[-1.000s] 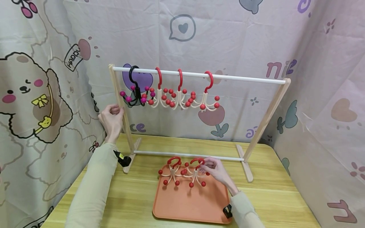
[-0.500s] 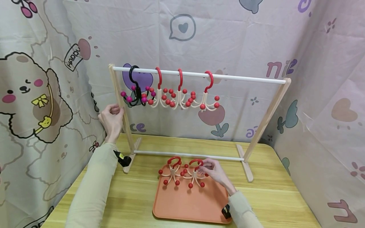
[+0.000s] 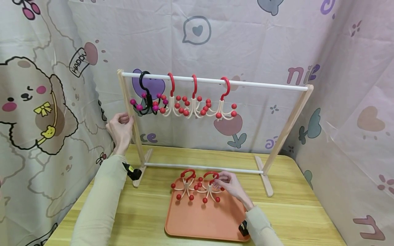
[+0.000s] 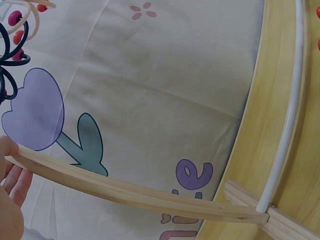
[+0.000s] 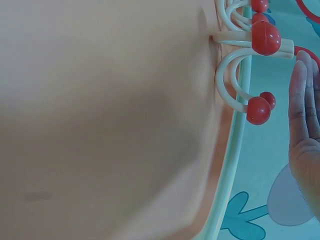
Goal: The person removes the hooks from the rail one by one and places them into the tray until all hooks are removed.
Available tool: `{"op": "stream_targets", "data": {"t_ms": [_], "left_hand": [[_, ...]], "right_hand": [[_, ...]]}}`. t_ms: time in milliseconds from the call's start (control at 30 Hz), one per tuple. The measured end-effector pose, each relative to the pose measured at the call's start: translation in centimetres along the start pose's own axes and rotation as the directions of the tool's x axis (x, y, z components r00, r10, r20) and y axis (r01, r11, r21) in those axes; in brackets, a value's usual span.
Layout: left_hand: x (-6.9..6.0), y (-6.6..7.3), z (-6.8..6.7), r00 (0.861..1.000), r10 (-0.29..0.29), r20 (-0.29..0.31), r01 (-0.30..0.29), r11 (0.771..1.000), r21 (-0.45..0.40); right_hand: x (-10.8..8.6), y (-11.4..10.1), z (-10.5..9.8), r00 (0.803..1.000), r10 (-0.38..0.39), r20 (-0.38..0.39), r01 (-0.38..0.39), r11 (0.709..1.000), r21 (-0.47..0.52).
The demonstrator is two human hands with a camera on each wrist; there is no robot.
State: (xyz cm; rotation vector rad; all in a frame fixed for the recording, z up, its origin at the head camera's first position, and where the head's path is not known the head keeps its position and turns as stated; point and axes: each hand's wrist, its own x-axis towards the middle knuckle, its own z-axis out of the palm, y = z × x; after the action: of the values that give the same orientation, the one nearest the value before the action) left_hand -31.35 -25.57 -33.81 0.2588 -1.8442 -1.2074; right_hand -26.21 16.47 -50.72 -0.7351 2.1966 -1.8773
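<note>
At the left, my left hand [image 3: 120, 131] grips the wooden side post [image 4: 100, 181] of the garment rack between thumb and curled fingers. My right hand [image 3: 231, 185] pinches the red hook of a cream multi-arm hanger [image 3: 210, 188] with red ball tips. In the right wrist view its fingers [image 5: 300, 95] lie along that red hook, and the thumb is hidden. Beside it, a matching red-hooked hanger [image 3: 186, 187] stands on the orange tray [image 3: 206, 222]. Several hangers hang from the white top rail [image 3: 261, 84]: a black one [image 3: 148, 99] with magenta balls and three red-hooked ones [image 3: 194, 102].
The rack stands on a wood-grain table [image 3: 295, 205], its lower white rail [image 3: 200, 167] passing just behind the tray. Wooden feet [image 3: 264, 177] stick out toward the front at both ends. A printed curtain [image 3: 246, 44] encloses the back and sides.
My right hand and the hanger it pinches have shifted slightly left and now stand nearer the other hanger on the tray. The left hand stays on the post.
</note>
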Motion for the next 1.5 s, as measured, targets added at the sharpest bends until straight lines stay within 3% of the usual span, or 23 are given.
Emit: {"op": "stream_targets", "data": {"t_ms": [1000, 1500], "left_hand": [[0.1, 0.0, 0.1, 1.000, -0.010, 0.006, 0.010, 1.000, 0.001], [0.0, 0.1, 0.0, 1.000, -0.010, 0.006, 0.010, 1.000, 0.007]], "right_hand": [[-0.3, -0.1, -0.2, 0.999, -0.009, -0.045, 0.007, 0.999, -0.036], [0.0, -1.6, -0.6, 0.985, -0.145, -0.092, 0.139, 0.988, -0.071]]}}
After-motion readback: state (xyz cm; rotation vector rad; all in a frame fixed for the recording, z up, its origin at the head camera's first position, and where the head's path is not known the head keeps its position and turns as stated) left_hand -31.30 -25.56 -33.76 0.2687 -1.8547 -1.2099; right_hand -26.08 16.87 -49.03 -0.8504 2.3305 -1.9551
